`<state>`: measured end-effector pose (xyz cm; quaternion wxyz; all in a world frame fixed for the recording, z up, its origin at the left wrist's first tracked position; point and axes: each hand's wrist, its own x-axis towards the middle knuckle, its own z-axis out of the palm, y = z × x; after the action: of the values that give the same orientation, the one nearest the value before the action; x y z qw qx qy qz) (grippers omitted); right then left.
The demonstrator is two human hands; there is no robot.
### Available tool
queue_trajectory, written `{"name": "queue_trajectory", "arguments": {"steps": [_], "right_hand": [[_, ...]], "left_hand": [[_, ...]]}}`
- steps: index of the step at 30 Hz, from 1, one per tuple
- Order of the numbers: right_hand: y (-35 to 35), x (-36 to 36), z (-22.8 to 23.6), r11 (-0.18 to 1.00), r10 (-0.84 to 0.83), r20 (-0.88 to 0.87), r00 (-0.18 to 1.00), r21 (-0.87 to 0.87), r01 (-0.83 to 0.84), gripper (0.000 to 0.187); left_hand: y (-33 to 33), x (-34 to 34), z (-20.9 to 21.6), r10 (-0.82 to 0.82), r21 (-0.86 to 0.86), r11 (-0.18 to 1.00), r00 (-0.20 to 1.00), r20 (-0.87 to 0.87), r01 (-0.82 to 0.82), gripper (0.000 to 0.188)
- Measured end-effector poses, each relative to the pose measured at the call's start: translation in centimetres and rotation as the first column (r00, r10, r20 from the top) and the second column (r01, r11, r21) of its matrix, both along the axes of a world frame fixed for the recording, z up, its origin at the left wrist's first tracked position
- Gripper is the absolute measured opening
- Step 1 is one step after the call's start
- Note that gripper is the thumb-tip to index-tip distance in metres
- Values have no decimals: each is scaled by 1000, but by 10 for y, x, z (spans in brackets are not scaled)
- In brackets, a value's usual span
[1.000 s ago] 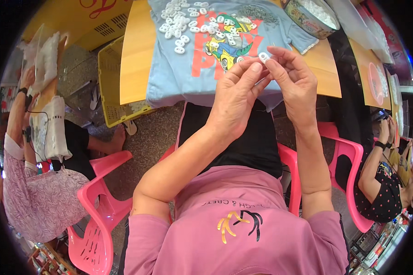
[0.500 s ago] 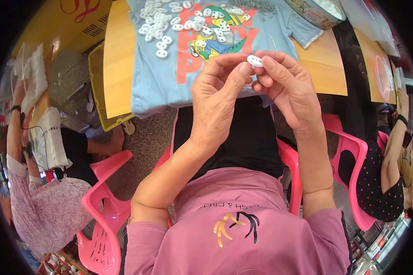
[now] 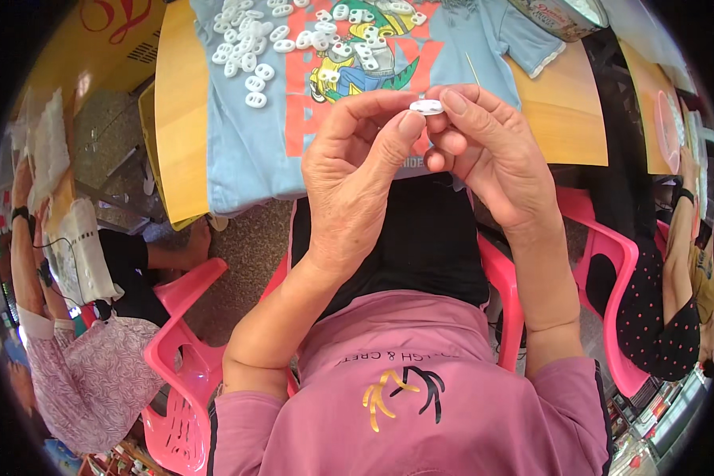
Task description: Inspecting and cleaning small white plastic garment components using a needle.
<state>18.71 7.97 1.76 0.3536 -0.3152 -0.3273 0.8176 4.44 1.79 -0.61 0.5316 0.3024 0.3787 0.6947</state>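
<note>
Between my two hands, above the near edge of the table, is a small white oval plastic piece (image 3: 426, 107) with holes in it. Thumb and forefinger of my left hand (image 3: 345, 170) pinch its left end. My right hand (image 3: 504, 163) grips the other end the same way, its remaining fingers curled below. Beneath the hands lies a light blue T-shirt (image 3: 246, 155) with a cartoon print, spread over the table. A heap of similar white oval pieces (image 3: 246, 47) sits on its left part. Small white pieces with red marks (image 3: 365, 55) lie on the print.
A thin yellowish stick (image 3: 472, 70) lies right of the print. At the back right stands a tin (image 3: 559, 20) with white contents. Pink plastic chairs (image 3: 178, 373) flank me, with other people seated at left (image 3: 95, 373) and right (image 3: 650, 325). The wooden table (image 3: 181, 143) shows beside the shirt.
Both hands still pinch the oval piece, which has tilted and now looks flatter. My left hand has shifted a little left. The table and heap appear farther left in the picture.
</note>
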Motion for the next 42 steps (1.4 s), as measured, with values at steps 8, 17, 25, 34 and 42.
{"name": "queue_trajectory", "arguments": {"steps": [8,17,25,34,42], "right_hand": [[-2,-5,0,999,-18,37,999,27,17,19],[-3,-6,-1,995,-27,34,999,98,23,17],[-8,-6,2,988,-79,59,995,138,71,15],[-6,-2,1,989,-52,58,997,144,43,16],[48,41,2,565,-501,610,615,768,-302,17]], "left_hand": [[0,-2,-2,15,-2,1000,1000,11,-15,19],[0,-1,-1,47,48,998,998,-39,-45,17],[-2,-4,1,92,119,991,955,-283,-61,18],[-2,-3,-5,72,140,990,958,-277,-34,20],[0,-12,14,56,10,998,953,-299,-56,17]]}}
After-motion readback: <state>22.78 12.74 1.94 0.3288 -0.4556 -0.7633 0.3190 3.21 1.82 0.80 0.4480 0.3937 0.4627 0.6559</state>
